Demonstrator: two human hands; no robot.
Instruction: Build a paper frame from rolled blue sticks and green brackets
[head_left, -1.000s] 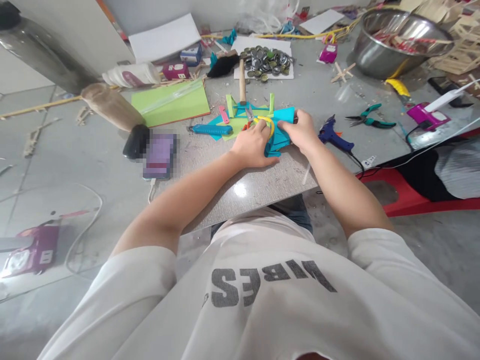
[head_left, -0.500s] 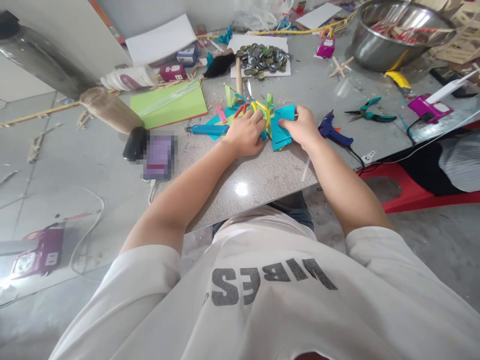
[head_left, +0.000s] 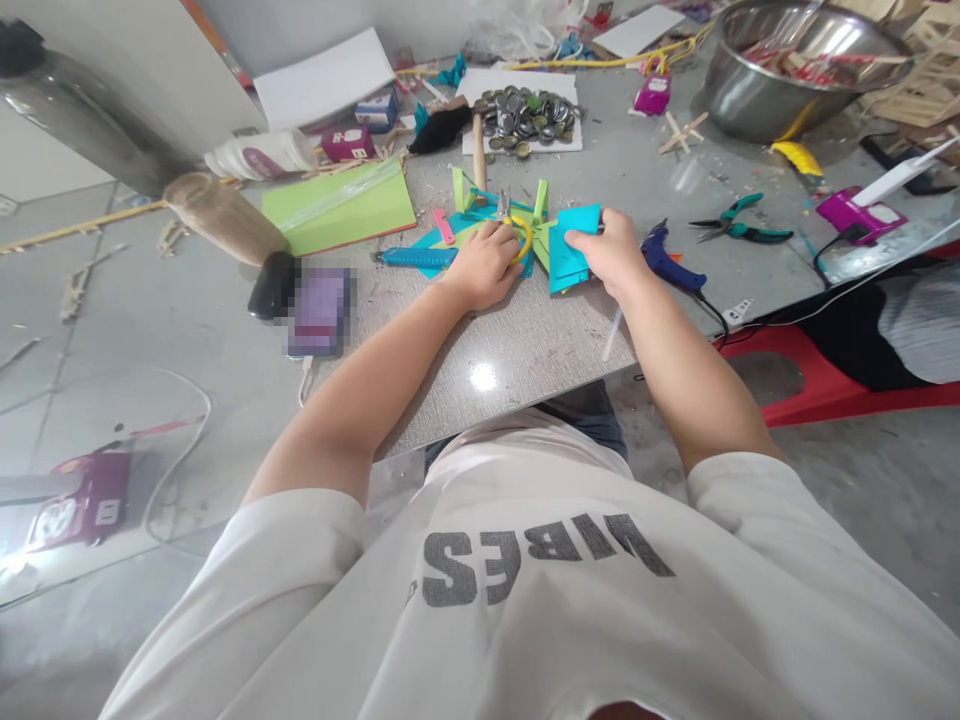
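My right hand [head_left: 618, 252] pinches several folded blue paper pieces [head_left: 571, 258], thumb on top, just above the table's front part. With fingers curled, my left hand [head_left: 486, 268] is on a pair of scissors [head_left: 528, 240]; a yellow handle loop shows beside the fingers and the blades point away from me. Under and around the scissors lie blue and light green paper pieces [head_left: 540, 200], some folded upright. A blue utility knife [head_left: 416, 257] and a small pink strip [head_left: 443, 226] rest to the left of that hand.
A phone [head_left: 321, 310] and a bottle [head_left: 225, 225] stand at left, near green paper sheets [head_left: 337, 205]. Bottle caps [head_left: 529, 115] lie at the back. On the right are a blue glue gun [head_left: 667, 260], pliers [head_left: 742, 225] and a steel bowl [head_left: 750, 100].
The scissors have turned and sunk lower under my left hand, and their red handle part no longer shows. My right hand has shifted slightly right, with the blue paper pieces apart from the scissors.
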